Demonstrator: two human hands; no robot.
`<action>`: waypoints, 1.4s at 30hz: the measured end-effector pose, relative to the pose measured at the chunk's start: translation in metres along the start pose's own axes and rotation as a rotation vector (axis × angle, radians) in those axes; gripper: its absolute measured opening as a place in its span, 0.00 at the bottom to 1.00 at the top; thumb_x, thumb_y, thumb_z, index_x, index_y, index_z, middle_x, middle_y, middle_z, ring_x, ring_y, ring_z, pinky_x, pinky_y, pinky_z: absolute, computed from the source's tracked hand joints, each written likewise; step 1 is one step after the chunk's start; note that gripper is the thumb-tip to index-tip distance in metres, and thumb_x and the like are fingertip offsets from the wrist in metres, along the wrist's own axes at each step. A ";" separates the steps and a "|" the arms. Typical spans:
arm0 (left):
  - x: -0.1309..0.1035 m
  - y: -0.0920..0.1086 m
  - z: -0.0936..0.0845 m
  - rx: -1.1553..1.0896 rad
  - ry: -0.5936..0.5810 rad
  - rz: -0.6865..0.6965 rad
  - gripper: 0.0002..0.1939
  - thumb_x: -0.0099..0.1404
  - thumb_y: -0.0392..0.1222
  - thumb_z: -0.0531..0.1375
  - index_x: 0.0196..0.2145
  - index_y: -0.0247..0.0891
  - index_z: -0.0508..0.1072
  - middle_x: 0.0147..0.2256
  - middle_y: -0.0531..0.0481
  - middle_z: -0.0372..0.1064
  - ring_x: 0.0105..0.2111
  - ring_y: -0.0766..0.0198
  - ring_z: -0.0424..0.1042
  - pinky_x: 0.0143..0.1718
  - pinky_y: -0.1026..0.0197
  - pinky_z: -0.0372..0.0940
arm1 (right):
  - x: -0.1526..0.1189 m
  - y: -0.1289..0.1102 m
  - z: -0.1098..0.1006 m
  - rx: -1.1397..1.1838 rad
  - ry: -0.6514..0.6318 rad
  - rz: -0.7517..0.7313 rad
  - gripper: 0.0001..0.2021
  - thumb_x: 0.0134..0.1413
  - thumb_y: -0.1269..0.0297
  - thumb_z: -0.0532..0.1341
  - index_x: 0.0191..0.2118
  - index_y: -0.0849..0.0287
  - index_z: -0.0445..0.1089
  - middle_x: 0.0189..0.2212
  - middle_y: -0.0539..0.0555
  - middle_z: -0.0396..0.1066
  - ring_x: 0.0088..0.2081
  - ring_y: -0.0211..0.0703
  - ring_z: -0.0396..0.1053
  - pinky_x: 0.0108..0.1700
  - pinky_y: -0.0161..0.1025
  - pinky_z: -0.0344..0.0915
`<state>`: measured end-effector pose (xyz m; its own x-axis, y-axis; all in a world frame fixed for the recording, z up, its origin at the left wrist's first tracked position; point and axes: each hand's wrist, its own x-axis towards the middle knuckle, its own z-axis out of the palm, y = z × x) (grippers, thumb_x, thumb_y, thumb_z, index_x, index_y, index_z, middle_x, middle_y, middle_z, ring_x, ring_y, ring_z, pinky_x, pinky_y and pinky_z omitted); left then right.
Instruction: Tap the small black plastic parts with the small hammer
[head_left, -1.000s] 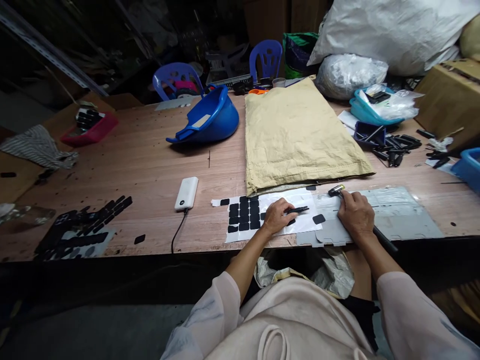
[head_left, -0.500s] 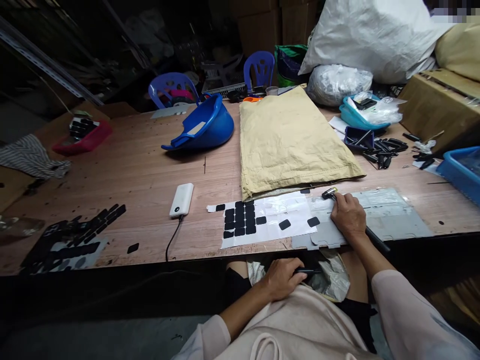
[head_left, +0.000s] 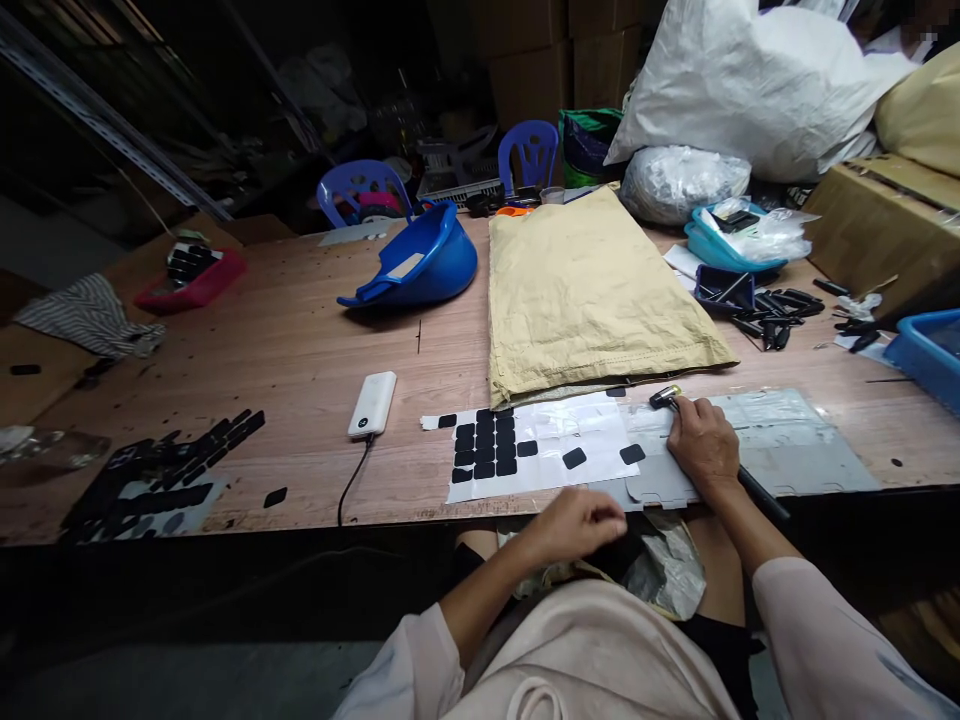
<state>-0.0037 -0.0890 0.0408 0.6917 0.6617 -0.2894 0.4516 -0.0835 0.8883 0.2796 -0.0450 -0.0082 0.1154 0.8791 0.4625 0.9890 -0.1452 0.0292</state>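
My right hand (head_left: 705,445) rests on the grey sheet (head_left: 817,450), closed around a long black-handled tool (head_left: 763,494). A shiny metal head (head_left: 664,397) with a yellowish end sticks out past the fingers. Over the lap near the table edge, my left hand (head_left: 574,525) has its fingers loosely curled with nothing visible in them. Beneath it, a crumpled pale bag (head_left: 667,572) lies between the knees. To the left of my right hand, a white sheet (head_left: 547,475) bears rows of black rounded stickers (head_left: 486,445), with a few loose ones such as a black sticker (head_left: 632,454).
A large tan sack (head_left: 600,300) lies flat behind the sheet. A white power bank (head_left: 373,404) with a cable and a tilted blue basin (head_left: 427,260) are further left. Black handles (head_left: 780,312) lie in a pile at the right, near a cardboard box (head_left: 885,225).
My left hand has let go of a black handle-like piece and risen toward the table edge. My right hand keeps its hold on the black-handled tool. The view has shifted slightly.
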 end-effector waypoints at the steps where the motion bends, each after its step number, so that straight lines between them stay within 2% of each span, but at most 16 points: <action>1: 0.013 0.008 -0.013 0.003 0.084 0.028 0.14 0.70 0.46 0.61 0.45 0.38 0.84 0.41 0.48 0.83 0.40 0.59 0.79 0.42 0.62 0.70 | 0.000 0.000 0.000 0.003 -0.002 0.001 0.15 0.62 0.68 0.58 0.52 0.62 0.73 0.36 0.59 0.69 0.38 0.48 0.60 0.35 0.42 0.49; 3: 0.043 0.018 -0.040 0.097 0.285 0.028 0.14 0.72 0.44 0.59 0.46 0.39 0.83 0.45 0.46 0.83 0.43 0.58 0.79 0.45 0.60 0.71 | 0.000 0.000 0.001 0.008 -0.001 0.002 0.16 0.61 0.68 0.59 0.53 0.62 0.73 0.36 0.59 0.68 0.38 0.48 0.60 0.35 0.42 0.49; 5: 0.075 0.022 -0.063 0.304 0.405 -0.058 0.13 0.73 0.40 0.58 0.48 0.38 0.82 0.47 0.44 0.82 0.46 0.55 0.79 0.48 0.57 0.71 | 0.000 0.000 0.001 0.010 0.004 -0.001 0.15 0.62 0.68 0.58 0.52 0.61 0.73 0.36 0.59 0.68 0.38 0.48 0.60 0.36 0.42 0.49; 7: 0.100 0.023 -0.081 0.495 0.436 -0.158 0.14 0.74 0.39 0.58 0.52 0.39 0.80 0.50 0.42 0.81 0.50 0.51 0.78 0.51 0.54 0.71 | -0.001 -0.001 0.000 0.011 0.009 -0.002 0.14 0.63 0.68 0.57 0.52 0.61 0.73 0.36 0.59 0.68 0.38 0.48 0.60 0.36 0.42 0.49; 10: 0.123 0.026 -0.100 0.665 0.434 -0.264 0.20 0.75 0.39 0.56 0.62 0.44 0.74 0.53 0.41 0.80 0.52 0.48 0.78 0.51 0.52 0.71 | -0.001 -0.003 -0.001 0.016 0.009 0.005 0.14 0.64 0.68 0.57 0.52 0.61 0.73 0.37 0.59 0.69 0.39 0.49 0.61 0.37 0.42 0.50; 14: 0.139 0.033 -0.115 0.742 0.487 -0.230 0.25 0.77 0.41 0.54 0.69 0.45 0.66 0.53 0.41 0.79 0.52 0.48 0.79 0.51 0.52 0.72 | -0.002 -0.004 -0.002 0.028 -0.002 0.011 0.14 0.64 0.68 0.57 0.53 0.61 0.73 0.38 0.59 0.69 0.40 0.49 0.61 0.38 0.42 0.51; 16: 0.148 0.036 -0.117 0.768 0.478 -0.153 0.24 0.77 0.41 0.55 0.68 0.46 0.69 0.55 0.43 0.78 0.54 0.50 0.77 0.52 0.54 0.72 | -0.002 -0.005 -0.002 0.031 -0.006 0.014 0.15 0.65 0.68 0.57 0.53 0.61 0.73 0.38 0.59 0.69 0.40 0.50 0.61 0.38 0.42 0.52; 19: 0.164 0.039 -0.115 0.851 0.364 -0.061 0.21 0.76 0.41 0.57 0.64 0.48 0.75 0.56 0.44 0.75 0.57 0.52 0.76 0.54 0.57 0.72 | -0.003 -0.005 -0.002 0.030 -0.009 0.019 0.15 0.65 0.67 0.57 0.53 0.61 0.73 0.38 0.59 0.69 0.40 0.50 0.62 0.38 0.43 0.53; 25: 0.185 0.044 -0.121 1.008 0.241 -0.107 0.22 0.71 0.32 0.58 0.58 0.43 0.81 0.55 0.39 0.77 0.58 0.48 0.75 0.57 0.54 0.70 | -0.002 -0.005 -0.004 0.038 -0.018 0.016 0.15 0.64 0.68 0.56 0.54 0.61 0.73 0.39 0.59 0.69 0.41 0.50 0.62 0.39 0.43 0.54; 28: 0.185 0.048 -0.125 0.998 0.203 -0.100 0.17 0.70 0.32 0.60 0.50 0.41 0.84 0.48 0.40 0.79 0.54 0.48 0.77 0.53 0.55 0.70 | -0.002 -0.006 -0.005 0.034 -0.020 0.019 0.15 0.64 0.68 0.57 0.53 0.61 0.73 0.38 0.59 0.69 0.41 0.50 0.61 0.39 0.43 0.54; 30: 0.180 0.050 -0.123 0.989 0.185 -0.092 0.11 0.71 0.37 0.62 0.47 0.41 0.84 0.46 0.41 0.80 0.53 0.48 0.77 0.52 0.56 0.70 | -0.002 -0.006 -0.006 0.034 -0.022 0.021 0.15 0.64 0.68 0.57 0.53 0.61 0.73 0.38 0.60 0.69 0.41 0.50 0.61 0.38 0.43 0.54; 32: 0.168 0.050 -0.117 0.964 0.192 -0.058 0.09 0.72 0.44 0.65 0.47 0.42 0.83 0.46 0.42 0.79 0.52 0.49 0.77 0.52 0.55 0.69 | -0.001 -0.007 -0.007 0.036 -0.024 0.025 0.15 0.64 0.68 0.56 0.52 0.61 0.73 0.38 0.60 0.70 0.40 0.50 0.61 0.38 0.43 0.53; 34: 0.151 0.046 -0.108 0.910 0.228 0.021 0.09 0.71 0.46 0.67 0.47 0.43 0.81 0.47 0.44 0.77 0.51 0.51 0.75 0.53 0.55 0.68 | -0.001 -0.007 -0.006 0.037 -0.027 0.031 0.15 0.64 0.68 0.56 0.53 0.61 0.73 0.38 0.60 0.70 0.40 0.49 0.61 0.38 0.43 0.53; 37: 0.120 0.035 -0.093 0.818 0.215 0.103 0.05 0.70 0.43 0.68 0.42 0.42 0.80 0.44 0.45 0.76 0.48 0.52 0.73 0.51 0.55 0.68 | -0.001 -0.006 -0.005 0.039 -0.032 0.033 0.15 0.63 0.68 0.57 0.53 0.62 0.73 0.37 0.59 0.69 0.39 0.49 0.61 0.37 0.42 0.52; 40: 0.094 0.018 -0.080 0.764 0.168 0.069 0.05 0.70 0.44 0.68 0.40 0.41 0.80 0.42 0.45 0.76 0.48 0.51 0.72 0.47 0.55 0.67 | -0.001 -0.006 -0.004 0.030 -0.024 0.030 0.15 0.64 0.68 0.56 0.53 0.62 0.73 0.37 0.59 0.69 0.39 0.49 0.61 0.37 0.42 0.51; 42: 0.083 0.006 -0.073 0.705 0.192 0.064 0.07 0.69 0.45 0.69 0.42 0.42 0.80 0.44 0.46 0.76 0.48 0.51 0.72 0.47 0.55 0.67 | 0.000 -0.005 -0.004 0.018 -0.014 0.031 0.15 0.64 0.68 0.56 0.52 0.62 0.73 0.37 0.59 0.68 0.39 0.49 0.61 0.36 0.42 0.50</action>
<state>0.0154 0.0198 0.0477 0.6472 0.7530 -0.1192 0.7137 -0.5434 0.4420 0.2741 -0.0465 -0.0051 0.1476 0.8805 0.4504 0.9864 -0.1646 -0.0013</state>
